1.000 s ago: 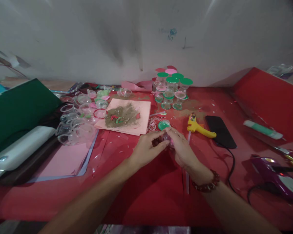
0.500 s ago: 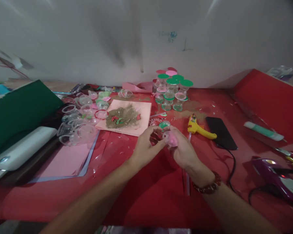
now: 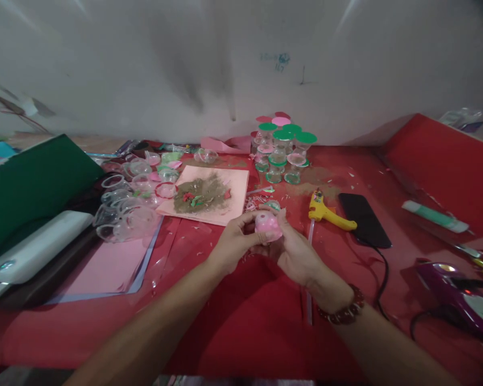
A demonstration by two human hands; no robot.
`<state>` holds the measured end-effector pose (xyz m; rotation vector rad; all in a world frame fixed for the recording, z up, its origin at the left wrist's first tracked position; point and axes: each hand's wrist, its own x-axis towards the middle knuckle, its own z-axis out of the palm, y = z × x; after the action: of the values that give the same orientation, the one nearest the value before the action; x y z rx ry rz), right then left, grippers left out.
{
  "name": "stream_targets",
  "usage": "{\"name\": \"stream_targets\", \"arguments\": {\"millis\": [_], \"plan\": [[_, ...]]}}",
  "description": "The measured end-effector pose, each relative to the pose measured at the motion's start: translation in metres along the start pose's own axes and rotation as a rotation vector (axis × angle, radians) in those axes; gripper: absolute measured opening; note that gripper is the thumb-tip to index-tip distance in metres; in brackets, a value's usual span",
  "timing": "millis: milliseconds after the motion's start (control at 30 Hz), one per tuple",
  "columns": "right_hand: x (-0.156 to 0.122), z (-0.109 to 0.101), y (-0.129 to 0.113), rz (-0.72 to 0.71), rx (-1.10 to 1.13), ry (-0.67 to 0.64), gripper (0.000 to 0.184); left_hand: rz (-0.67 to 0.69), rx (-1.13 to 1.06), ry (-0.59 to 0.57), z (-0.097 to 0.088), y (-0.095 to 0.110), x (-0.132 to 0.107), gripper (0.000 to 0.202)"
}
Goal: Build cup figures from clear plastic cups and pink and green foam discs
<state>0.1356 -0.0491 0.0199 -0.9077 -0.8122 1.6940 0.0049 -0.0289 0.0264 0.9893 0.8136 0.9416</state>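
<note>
A small clear plastic cup (image 3: 268, 226) with pink in it is between my two hands, tilted, a small dark hole showing in its near-left end. My left hand (image 3: 230, 245) pinches its left side, thumb across the front. Closed against its right side is my right hand (image 3: 301, 256), with some fingers hidden behind the cup. Just beyond my fingertips stands another clear cup with a green disc (image 3: 272, 205). To the right lies a yellow hot glue gun (image 3: 326, 212) with a glue stick (image 3: 310, 241) below it.
Stacked clear cups (image 3: 284, 155) with coloured discs stand by the wall. More loose cups (image 3: 121, 214) lie left, near a peach sheet (image 3: 233, 187) bearing brown powder and scraps. At right are a phone (image 3: 364, 220), a glue tube (image 3: 434, 216) and a purple corded device (image 3: 446, 295).
The pink cup has shifted slightly left and turned in my hands. My left fingers have come round it, while my right hand has slid to its right side.
</note>
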Motion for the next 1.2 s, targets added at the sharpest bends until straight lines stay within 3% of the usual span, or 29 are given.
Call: {"name": "stream_targets", "arguments": {"millis": [233, 467, 667, 833, 1000, 1200], "plan": [[0.001, -0.008, -0.001, -0.283, -0.409, 0.059, 0.039, 0.007, -0.301, 0.043, -0.004, 0.003, 0.004, 0.036], [0.004, -0.010, 0.005, -0.409, -0.577, 0.116, 0.040, -0.110, -0.468, 0.108, -0.002, -0.002, 0.006, 0.035], [0.001, -0.010, 0.006, -0.451, -0.708, 0.195, 0.048, -0.214, -0.401, 0.103, 0.001, -0.004, 0.006, 0.036], [-0.001, -0.009, 0.003, -0.564, -0.784, 0.220, 0.029, -0.175, -0.295, 0.106, 0.003, -0.010, 0.004, 0.040], [0.001, -0.011, 0.004, -0.573, -0.720, 0.227, 0.016, -0.196, -0.311, 0.141, 0.000, -0.010, 0.006, 0.040], [-0.001, -0.009, 0.002, -0.592, -0.732, 0.210, 0.010, -0.128, -0.225, 0.178, 0.000, -0.008, 0.007, 0.040]]}}
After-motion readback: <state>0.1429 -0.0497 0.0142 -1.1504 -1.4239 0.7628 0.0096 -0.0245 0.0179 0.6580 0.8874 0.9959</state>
